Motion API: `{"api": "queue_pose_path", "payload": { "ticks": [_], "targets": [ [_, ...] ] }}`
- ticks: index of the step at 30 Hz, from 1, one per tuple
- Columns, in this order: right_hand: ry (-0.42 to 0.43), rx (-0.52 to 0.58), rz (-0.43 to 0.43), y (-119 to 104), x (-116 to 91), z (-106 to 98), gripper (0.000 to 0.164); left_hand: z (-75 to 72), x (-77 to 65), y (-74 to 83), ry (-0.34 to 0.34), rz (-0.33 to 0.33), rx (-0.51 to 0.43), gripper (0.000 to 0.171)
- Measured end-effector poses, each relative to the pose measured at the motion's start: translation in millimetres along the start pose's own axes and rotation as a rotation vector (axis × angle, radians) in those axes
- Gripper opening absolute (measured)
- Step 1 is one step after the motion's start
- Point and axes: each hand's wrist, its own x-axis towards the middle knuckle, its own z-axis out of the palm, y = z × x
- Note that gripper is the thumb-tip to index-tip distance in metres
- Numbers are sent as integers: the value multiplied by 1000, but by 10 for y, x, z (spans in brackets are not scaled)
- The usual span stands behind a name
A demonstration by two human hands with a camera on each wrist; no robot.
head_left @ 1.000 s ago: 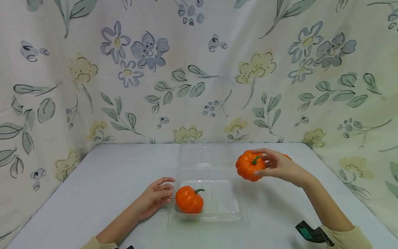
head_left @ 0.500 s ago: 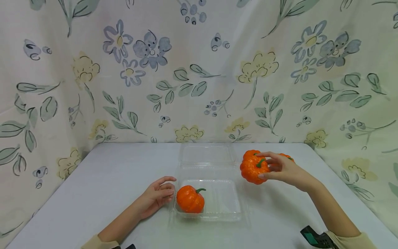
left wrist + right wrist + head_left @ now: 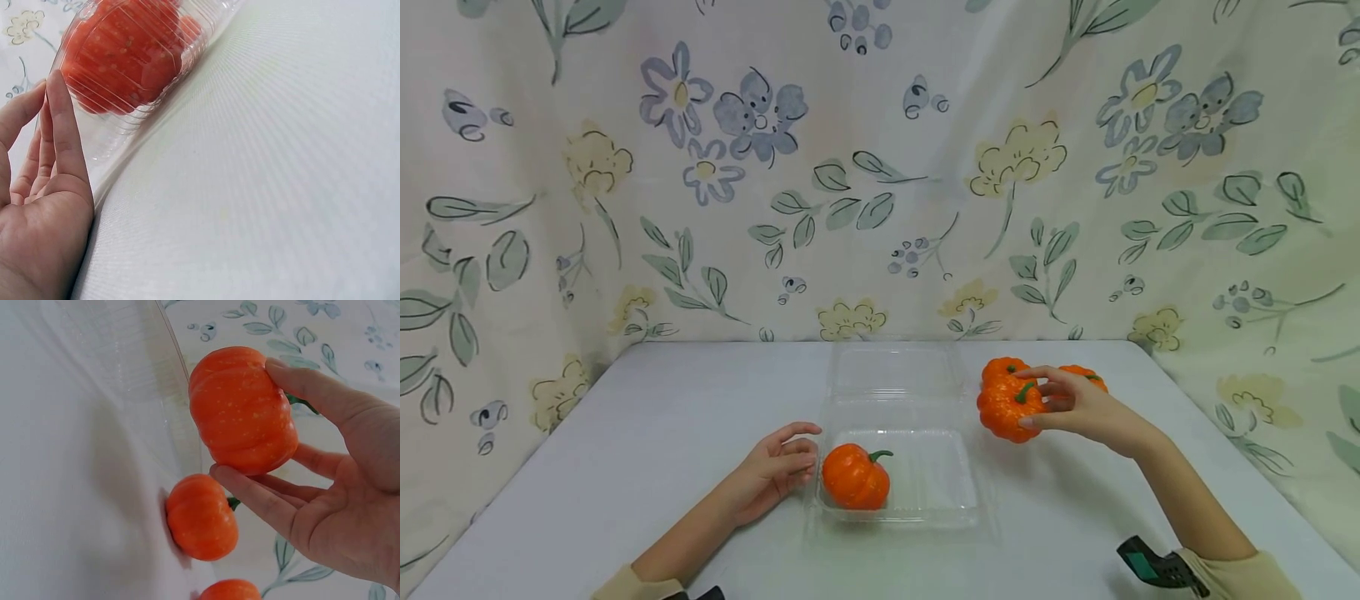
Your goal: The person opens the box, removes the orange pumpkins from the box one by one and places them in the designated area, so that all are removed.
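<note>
My right hand (image 3: 1086, 412) holds a small orange pumpkin (image 3: 1006, 412) with a green stem, raised over the table to the right of the clear plastic clamshell box (image 3: 925, 518). In the right wrist view, thumb and fingers grip this pumpkin (image 3: 240, 415) from its sides. Another orange pumpkin (image 3: 853, 479) sits in the left part of the box. My left hand (image 3: 767, 477) is at the box's left side, fingers fairly straight. In the left wrist view its fingertips (image 3: 57, 84) are right at the box wall, with the pumpkin (image 3: 125, 59) showing through the plastic.
Two more orange pumpkins rest on the white table (image 3: 700, 392): one pumpkin (image 3: 1000, 367) behind the held one, one pumpkin (image 3: 1088, 377) partly hidden behind the right hand. The box's lid (image 3: 895, 372) lies folded back. A floral curtain (image 3: 865, 250) hangs behind.
The right hand has shifted slightly right and down with the held pumpkin, bringing the pumpkin behind it into sight. The left hand stays by the box.
</note>
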Motion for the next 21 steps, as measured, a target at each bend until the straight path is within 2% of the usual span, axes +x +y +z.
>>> {"api": "queue_pose_path", "payload": {
  "ticks": [21],
  "targets": [
    [-28, 16, 25, 195, 46, -82, 66, -8, -1, -10, -23, 22, -6, 31]
  ]
}}
